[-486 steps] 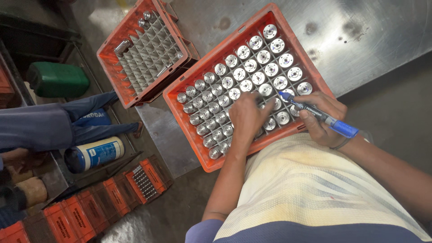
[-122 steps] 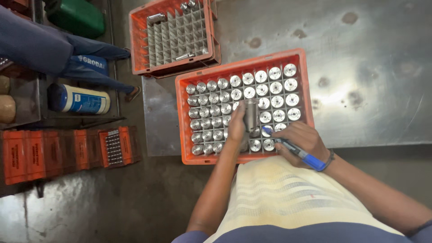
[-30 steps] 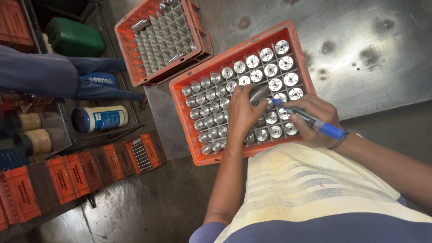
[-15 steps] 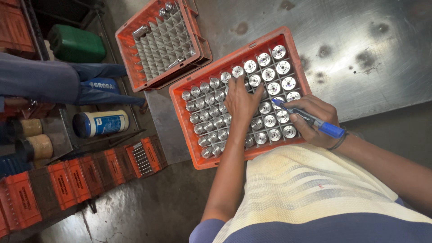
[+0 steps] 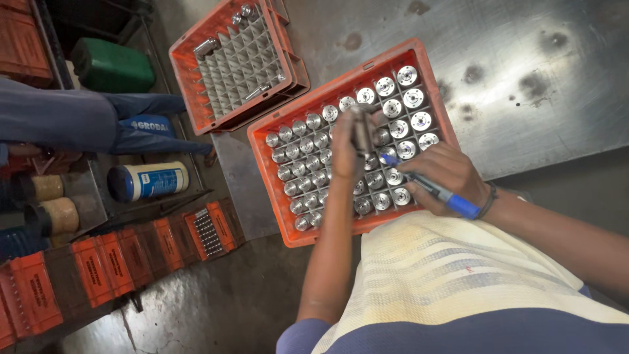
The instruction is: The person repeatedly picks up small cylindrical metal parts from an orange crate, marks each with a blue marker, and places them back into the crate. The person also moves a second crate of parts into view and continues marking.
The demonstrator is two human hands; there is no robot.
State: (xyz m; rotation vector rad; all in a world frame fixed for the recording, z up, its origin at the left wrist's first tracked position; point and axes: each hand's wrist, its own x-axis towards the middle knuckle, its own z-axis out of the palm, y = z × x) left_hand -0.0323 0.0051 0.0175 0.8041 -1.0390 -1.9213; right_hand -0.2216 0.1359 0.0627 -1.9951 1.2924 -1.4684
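Note:
An orange crate (image 5: 275, 196) with a grid of cells stands on a steel table, filled with several shiny metal cylinders (image 5: 308, 157). My left hand (image 5: 346, 149) is over the crate's middle and grips one metal cylinder (image 5: 361, 129), lifted clear of its cell and held upright. My right hand (image 5: 445, 176) rests at the crate's near right side and holds a blue marker pen (image 5: 432, 190), its tip pointing left toward the raised cylinder.
A second orange crate (image 5: 190, 78) with a mostly bare grid stands at the table's far left. Left of the table are a green canister (image 5: 111, 65), a white and blue can (image 5: 147, 181), small orange boxes (image 5: 98, 269) and another person's blue sleeve (image 5: 59, 121).
My left hand, flat on the cylinders half a second ago, has lifted one cylinder out of the crate. My right hand with the pen has stayed in place.

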